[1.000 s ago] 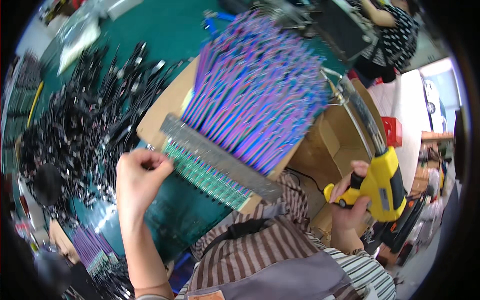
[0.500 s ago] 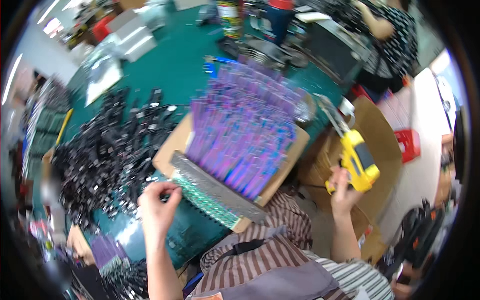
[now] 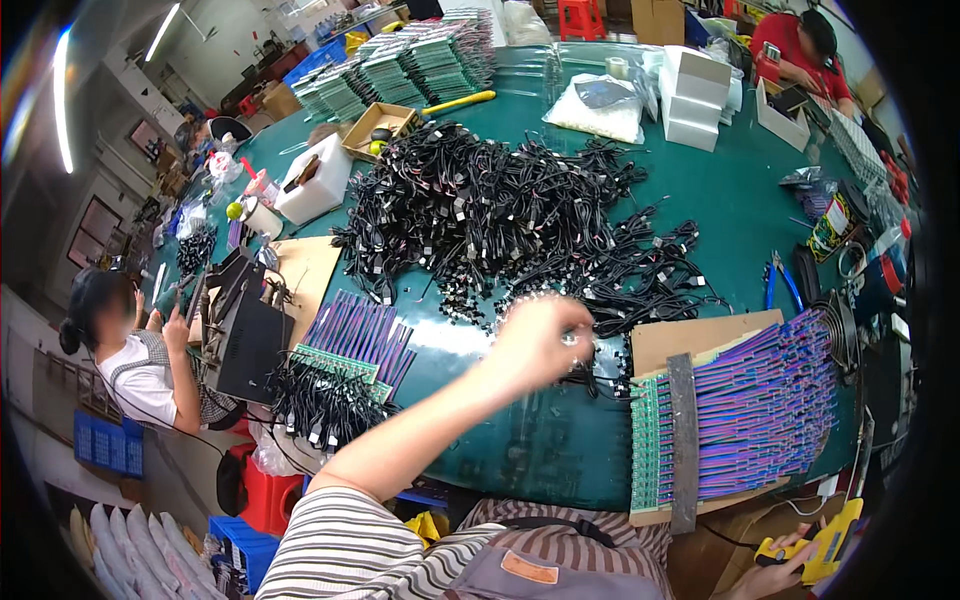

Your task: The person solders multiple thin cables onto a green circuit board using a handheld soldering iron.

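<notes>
Our left hand (image 3: 545, 340), motion-blurred, curls left of the board (image 3: 700, 338); whether it pinches anything, we cannot tell. Our right hand (image 3: 780, 572), nearer us than the board, grips a yellow gun (image 3: 836, 542), dim toward the dark rim. On the board: flat grey bar (image 3: 683, 440), green strips (image 3: 646, 440), thin purple-blue wires (image 3: 765, 405). Left of it, tangled black cables (image 3: 500, 210).

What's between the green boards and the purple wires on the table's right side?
A long dark bar lies between the green boards and purple wires, as the head view shows.
</notes>
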A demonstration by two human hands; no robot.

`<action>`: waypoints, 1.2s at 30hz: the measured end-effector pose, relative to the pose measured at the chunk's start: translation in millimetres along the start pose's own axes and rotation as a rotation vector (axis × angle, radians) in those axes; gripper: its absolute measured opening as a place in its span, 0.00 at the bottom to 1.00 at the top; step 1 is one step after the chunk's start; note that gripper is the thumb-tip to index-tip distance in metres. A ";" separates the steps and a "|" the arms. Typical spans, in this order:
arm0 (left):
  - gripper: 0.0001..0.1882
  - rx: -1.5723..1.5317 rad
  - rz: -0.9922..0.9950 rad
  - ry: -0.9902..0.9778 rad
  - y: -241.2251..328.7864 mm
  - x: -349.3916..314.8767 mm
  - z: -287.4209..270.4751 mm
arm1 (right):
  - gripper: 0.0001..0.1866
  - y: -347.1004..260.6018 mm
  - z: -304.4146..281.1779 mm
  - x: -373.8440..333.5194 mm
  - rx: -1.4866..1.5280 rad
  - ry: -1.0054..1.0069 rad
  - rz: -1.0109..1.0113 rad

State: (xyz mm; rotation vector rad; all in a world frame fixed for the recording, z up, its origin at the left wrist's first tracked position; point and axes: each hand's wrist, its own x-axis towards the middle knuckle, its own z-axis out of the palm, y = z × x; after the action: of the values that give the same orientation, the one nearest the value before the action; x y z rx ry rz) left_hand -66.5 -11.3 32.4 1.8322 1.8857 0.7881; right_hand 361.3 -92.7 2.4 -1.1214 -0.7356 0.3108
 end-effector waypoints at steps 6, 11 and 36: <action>0.43 0.580 -0.624 0.342 -76.4 70.7 -28.3 | 0.21 10.4 -9.2 16.2 -0.039 0.000 0.114; 0.57 0.440 -0.772 0.513 -80.6 86.5 -2.1 | 0.22 31.8 -21.2 30.8 -0.059 0.002 0.241; 0.27 0.218 0.224 -0.216 -13.0 42.7 -32.5 | 0.22 3.0 -8.3 2.6 0.087 -0.111 0.306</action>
State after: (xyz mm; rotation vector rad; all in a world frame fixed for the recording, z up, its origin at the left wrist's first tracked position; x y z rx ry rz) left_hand -99.9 27.3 53.3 2.1936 1.7049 0.4429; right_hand 369.2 -95.8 -1.2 -1.1400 -0.6399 0.6621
